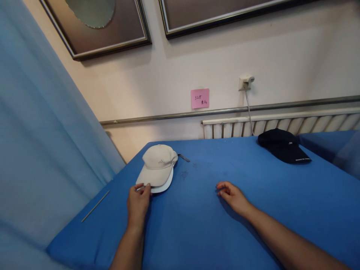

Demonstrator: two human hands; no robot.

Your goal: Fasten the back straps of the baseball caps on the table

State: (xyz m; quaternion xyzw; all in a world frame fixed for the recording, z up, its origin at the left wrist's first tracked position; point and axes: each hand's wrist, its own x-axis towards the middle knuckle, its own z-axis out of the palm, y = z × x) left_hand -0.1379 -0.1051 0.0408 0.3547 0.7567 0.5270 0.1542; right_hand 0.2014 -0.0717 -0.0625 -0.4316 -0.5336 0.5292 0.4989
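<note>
One big blue table (185,232) fills much of the lower part of the frame, and a light blue curtain (39,135) hangs down the left side. Next in size come the caps. A cream cap (156,159) sits left of the middle, right on top of a white cap (165,184), whose brim peeks out below and to the right. A black cap (281,144) lies on the table at the right of the frame, well apart from them.

The left hand (137,204) has its thumb and fingers closed in a pinch at the front edge of the cream cap's brim. It is hard to see if the white brim is caught in the pinch too. The right hand (234,198) is near the middle, loosely curled, with no thing in it.

To hold the brim well, a light but sure pinch is best, so the brim does not bend. The finger below should feel for one brim or two, as a pull on just one could slide the caps apart. The right hand could help by cupping the round part.

Smallest are a thin stick (95,206) at the lower left and a dark strap (184,158) beside the cream cap.
</note>
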